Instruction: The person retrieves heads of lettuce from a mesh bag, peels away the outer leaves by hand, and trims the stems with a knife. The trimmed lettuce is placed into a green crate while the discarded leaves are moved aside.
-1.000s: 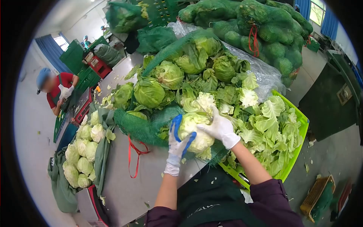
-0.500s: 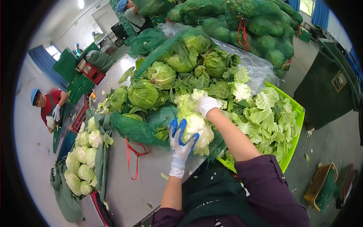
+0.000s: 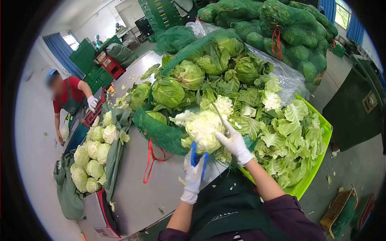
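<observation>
A pale, partly stripped cabbage (image 3: pixel 202 129) is held up over the front of the green net sack (image 3: pixel 167 134). My left hand (image 3: pixel 194 170), in a white glove with blue fingertips, grips it from below. My right hand (image 3: pixel 234 145), in a white glove, is closed round a knife (image 3: pixel 218 113) whose narrow blade points up across the cabbage's right side. The handle is hidden in the palm. Behind my hands, untrimmed cabbages (image 3: pixel 168 92) and loose leaves fill the opened net. A lime-green crate (image 3: pixel 323 146) of stripped leaves stands right of my right forearm.
Trimmed cabbages (image 3: pixel 95 169) lie in a green cloth-lined container at left. A red strap (image 3: pixel 149 162) lies on the metal table (image 3: pixel 140 201). Full net sacks (image 3: pixel 297 38) are piled behind. A dark bin (image 3: pixel 354 104) stands at right. A co-worker (image 3: pixel 72 94) stands at far left.
My right hand has moved from the cabbage's top to its right side, and the knife blade now shows. The cabbage has turned. The co-worker's gloved hand has reached out; the view has shifted slightly.
</observation>
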Tool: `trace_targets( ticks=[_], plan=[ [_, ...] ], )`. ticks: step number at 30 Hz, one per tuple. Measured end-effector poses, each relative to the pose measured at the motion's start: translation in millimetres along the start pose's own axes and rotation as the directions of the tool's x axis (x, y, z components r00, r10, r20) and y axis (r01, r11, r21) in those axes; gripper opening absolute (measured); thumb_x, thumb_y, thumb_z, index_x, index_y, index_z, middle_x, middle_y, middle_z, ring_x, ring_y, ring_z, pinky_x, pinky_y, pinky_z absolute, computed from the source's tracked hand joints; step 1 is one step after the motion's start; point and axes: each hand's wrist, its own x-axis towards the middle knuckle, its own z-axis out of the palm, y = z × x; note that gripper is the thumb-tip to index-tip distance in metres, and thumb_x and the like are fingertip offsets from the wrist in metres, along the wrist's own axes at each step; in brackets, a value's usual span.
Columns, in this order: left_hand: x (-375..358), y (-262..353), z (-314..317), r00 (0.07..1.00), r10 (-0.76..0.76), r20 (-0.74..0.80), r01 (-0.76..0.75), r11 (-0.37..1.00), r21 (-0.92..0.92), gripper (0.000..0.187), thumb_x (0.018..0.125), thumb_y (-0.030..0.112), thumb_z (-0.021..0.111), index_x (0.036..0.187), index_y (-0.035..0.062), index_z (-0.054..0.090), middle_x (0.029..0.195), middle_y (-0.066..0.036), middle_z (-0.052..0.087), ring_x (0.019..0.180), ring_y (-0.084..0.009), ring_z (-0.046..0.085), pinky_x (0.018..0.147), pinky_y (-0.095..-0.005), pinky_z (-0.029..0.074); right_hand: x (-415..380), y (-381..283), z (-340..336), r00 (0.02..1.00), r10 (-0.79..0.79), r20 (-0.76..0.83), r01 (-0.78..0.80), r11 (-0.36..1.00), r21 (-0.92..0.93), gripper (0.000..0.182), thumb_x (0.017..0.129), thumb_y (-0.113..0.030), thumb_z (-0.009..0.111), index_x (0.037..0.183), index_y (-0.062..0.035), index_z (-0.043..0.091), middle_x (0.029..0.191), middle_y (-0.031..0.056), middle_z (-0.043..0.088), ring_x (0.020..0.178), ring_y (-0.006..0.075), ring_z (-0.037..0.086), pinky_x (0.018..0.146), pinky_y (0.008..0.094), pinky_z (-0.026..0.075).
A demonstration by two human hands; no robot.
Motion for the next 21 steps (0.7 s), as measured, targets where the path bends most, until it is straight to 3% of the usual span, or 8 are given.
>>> trace_targets(
  ticks=[1,3,8,10,12,16,19,21],
  plan=[
    [6,9,-11,0.961,0.242,0.132,-0.274,0.894,0.356,0.061,0.083,0.014,0.069,0.136,0.0006,0.042,0.131,-0.017,0.047,0.112,-0.0275,0.053,0.091,-0.0377,0.045,11,6,-9,0.997,-0.049,0.053,0.049,0.999,0.005,0.076,0.078,-0.048,0.07,0.14,-0.0134,0.042,0.117,0.0185,0.062,0.102,0.0297,0.062,0.089,0.0335,0.047],
    [11,46,-8,0.751,0.53,0.393,-0.608,0.325,0.724,0.049,0.084,0.014,0.066,0.128,-0.001,0.049,0.123,-0.017,0.052,0.114,-0.0244,0.052,0.092,-0.0378,0.046,15,-4,-21,0.993,-0.045,0.108,0.054,0.996,-0.074,0.078,0.076,-0.047,0.072,0.139,-0.0123,0.043,0.121,0.0166,0.06,0.107,0.0285,0.06,0.091,0.0335,0.046],
    [86,32,28,0.824,0.438,0.358,-0.551,0.766,0.331,0.064,0.079,0.021,0.071,0.134,0.0007,0.045,0.131,-0.019,0.047,0.126,-0.0268,0.041,0.099,-0.0374,0.041,6,-13,-23,0.973,-0.225,0.041,0.228,0.932,-0.282,0.078,0.082,-0.05,0.064,0.144,-0.0146,0.034,0.123,0.0208,0.058,0.109,0.0346,0.058,0.091,0.0377,0.046],
    [89,32,38,0.896,0.334,0.292,-0.382,0.916,0.125,0.07,0.076,0.023,0.074,0.135,0.0016,0.044,0.128,-0.019,0.05,0.122,-0.0285,0.046,0.098,-0.0364,0.042,2,-27,-29,0.997,0.078,0.01,-0.064,0.885,-0.461,0.074,0.09,-0.051,0.051,0.148,-0.0159,0.02,0.117,0.0285,0.058,0.106,0.0417,0.057,0.09,0.0421,0.046],
    [86,38,49,0.907,0.316,0.278,-0.421,0.689,0.589,0.075,0.074,0.029,0.074,0.136,0.001,0.043,0.126,-0.023,0.05,0.117,-0.0311,0.05,0.099,-0.038,0.04,-1,-38,-30,0.999,0.02,0.04,0.005,0.841,-0.542,0.069,0.095,-0.049,0.04,0.148,-0.0134,0.016,0.1,0.0305,0.062,0.093,0.0446,0.061,0.081,0.0468,0.048],
    [76,20,73,0.723,0.579,0.376,-0.587,0.227,0.777,0.064,0.071,0.03,0.076,0.125,0.0034,0.054,0.115,-0.02,0.057,0.109,-0.0348,0.052,0.096,-0.0428,0.041,11,-38,-32,0.993,-0.114,-0.034,0.06,0.724,-0.687,0.059,0.093,-0.048,0.045,0.135,-0.0061,0.037,0.072,0.022,0.064,0.065,0.0397,0.063,0.057,0.0489,0.049],
    [73,14,83,0.716,0.593,0.368,-0.581,0.214,0.786,0.062,0.072,0.034,0.076,0.123,0.0046,0.056,0.115,-0.018,0.057,0.11,-0.0337,0.051,0.096,-0.0426,0.041,20,-35,-40,0.989,-0.134,-0.061,0.054,0.719,-0.693,0.042,0.094,-0.043,0.046,0.103,-0.0033,0.056,0.073,0.0244,0.063,0.067,0.0381,0.063,0.057,0.0465,0.05],
    [69,14,86,0.694,0.618,0.369,-0.584,0.184,0.791,0.062,0.072,0.034,0.076,0.123,0.0047,0.056,0.115,-0.017,0.057,0.11,-0.0336,0.051,0.096,-0.0424,0.041,52,7,-39,0.958,-0.273,-0.089,0.119,0.658,-0.744,0.043,0.095,-0.043,0.045,0.102,-0.0028,0.057,0.075,0.0244,0.063,0.07,0.0379,0.064,0.058,0.0458,0.05]
  ],
)
